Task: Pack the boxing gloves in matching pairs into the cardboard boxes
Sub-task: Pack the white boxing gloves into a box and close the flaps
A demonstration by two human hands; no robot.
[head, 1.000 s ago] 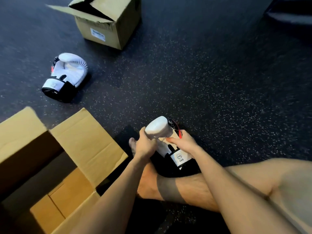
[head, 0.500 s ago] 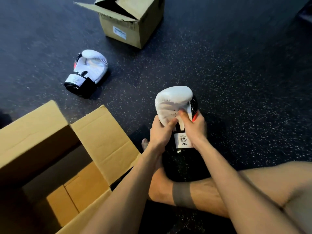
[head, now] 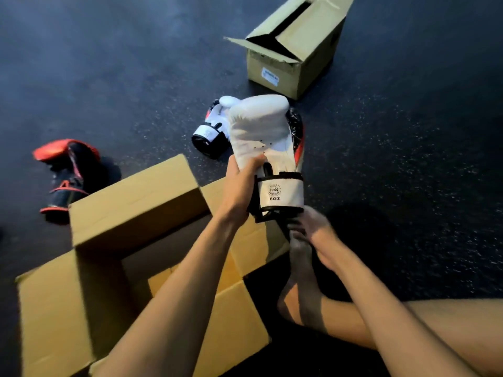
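Cardboard flaps of the near box stand open beneath the forearms, and one flap hides the cuff end of a red and black glove lying on the dark speckled floor. The left hand grips the white glove upright by that box's far flaps, covering part of the second white glove on the floor behind. The right hand sits under the smooth cuff marked 6OZ, and its hold is unclear against a bare foot. The far box is cut off by the top edge.

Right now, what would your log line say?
left hand: grips white glove | right hand: at its cuff, grip unclear | second white glove: on floor | near box: open
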